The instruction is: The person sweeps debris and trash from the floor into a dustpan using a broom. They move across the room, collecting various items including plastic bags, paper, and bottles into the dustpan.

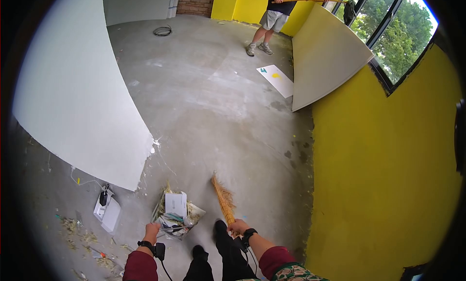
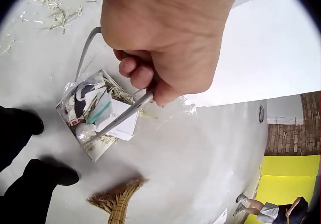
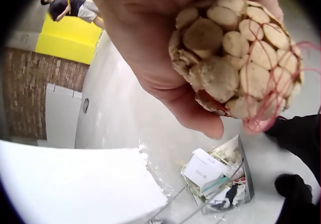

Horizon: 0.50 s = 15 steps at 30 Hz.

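My left hand [image 1: 152, 231] grips the grey wire handle [image 2: 123, 117] of a dustpan [image 3: 247, 176] heaped with rubbish. A white box [image 1: 175, 204], straw and plastic scraps lie inside it. In my right hand [image 1: 238, 226] is a straw broom [image 1: 224, 201], held around its bound stalk end. Its bristles point away from my feet toward the floor ahead. The right wrist view shows the cut butt end [image 3: 235, 58] of the broom close up, with red string over it and the fingers curled around it. The dustpan is just left of the broom.
A white panel [image 1: 82, 87] leans on the left, with a power adapter [image 1: 103, 197] near it. Straw debris [image 1: 90, 237] litters the floor at lower left. A yellow wall [image 1: 378, 169] runs along the right. Farther off, a person [image 1: 279, 14] holds a long pole near the window.
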Tool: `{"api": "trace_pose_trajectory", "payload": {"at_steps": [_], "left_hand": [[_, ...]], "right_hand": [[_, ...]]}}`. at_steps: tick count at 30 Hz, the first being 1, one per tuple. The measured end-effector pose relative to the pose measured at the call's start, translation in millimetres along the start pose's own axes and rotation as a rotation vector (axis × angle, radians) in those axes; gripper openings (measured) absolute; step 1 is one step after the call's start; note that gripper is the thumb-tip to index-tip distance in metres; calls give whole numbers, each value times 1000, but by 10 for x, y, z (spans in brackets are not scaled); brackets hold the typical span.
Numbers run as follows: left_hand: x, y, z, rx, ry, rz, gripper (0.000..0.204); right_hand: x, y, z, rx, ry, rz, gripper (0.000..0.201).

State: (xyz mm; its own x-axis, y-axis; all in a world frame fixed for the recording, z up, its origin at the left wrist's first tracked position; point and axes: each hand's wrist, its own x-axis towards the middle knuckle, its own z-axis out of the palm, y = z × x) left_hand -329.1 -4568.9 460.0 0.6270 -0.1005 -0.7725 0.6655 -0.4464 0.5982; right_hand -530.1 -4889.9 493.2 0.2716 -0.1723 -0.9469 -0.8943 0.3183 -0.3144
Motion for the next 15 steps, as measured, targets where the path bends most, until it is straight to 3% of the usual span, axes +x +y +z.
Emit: {"api": "trace_pose_trajectory", "payload": {"at_steps": [2,3,5,7,8,9,11,12,15], "left_hand": [[93,-153,-51,149,-18,198,16],[272,-347,-113,147,-17,191,16],[628,-721,-235,399,-21,407,15],[472,-553,-173,1266,136,948,11],[367,-483,-38,563,123,391,13],[-18,-76,90,279,72,168,14],[-170,126,175,52,37,94,20],[-171,215,212,75,31,90,19],[-71,260,424,-84,33,83,18]], "right_hand": [[13,91,251,-140,-105,-43,31],[-17,126,372,-149,-164,-83,31],[-145,116,464,-81,-344,-86,31],[-167,114,380,-58,-302,-121,34],[-421,-40,210,-60,-325,-30,37],[-548,-85,34,-91,-276,-89,40],[-648,-93,-335,-34,-152,-137,54],[-633,-115,-506,-3,-88,-128,61],[-253,-261,-844,31,92,-196,44]]}}
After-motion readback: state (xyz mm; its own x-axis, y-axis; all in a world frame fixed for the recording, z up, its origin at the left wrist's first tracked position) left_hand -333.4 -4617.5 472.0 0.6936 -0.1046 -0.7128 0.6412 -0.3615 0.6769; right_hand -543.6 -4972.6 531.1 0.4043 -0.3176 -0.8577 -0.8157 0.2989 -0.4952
